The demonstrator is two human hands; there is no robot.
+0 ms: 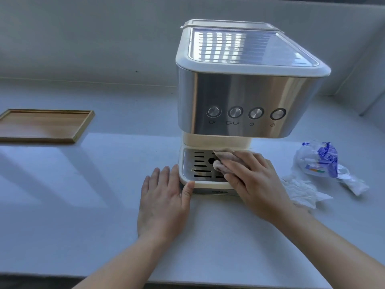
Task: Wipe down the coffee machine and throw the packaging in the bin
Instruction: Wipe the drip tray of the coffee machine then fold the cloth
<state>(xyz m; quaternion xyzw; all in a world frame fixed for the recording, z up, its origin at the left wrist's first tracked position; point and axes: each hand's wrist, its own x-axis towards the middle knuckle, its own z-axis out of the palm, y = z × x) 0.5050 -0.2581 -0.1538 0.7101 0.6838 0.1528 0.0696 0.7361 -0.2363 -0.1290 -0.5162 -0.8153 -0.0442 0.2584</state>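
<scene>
You have 1 coffee machine (245,97) in front of you, with 4 round buttons (245,112) on its steel face and 1 drip tray (200,167). You also have 2 hands, 1 wooden tray (43,126), 1 wipe (227,158), 1 plastic wrapper (320,161) and perhaps 1 crumpled tissue (302,191).

Single head-worn wide-angle view, looking forward and down from close range over the bench (104,205) at the coffee machine (239,97), both forearms entering from the bottom edge.
</scene>
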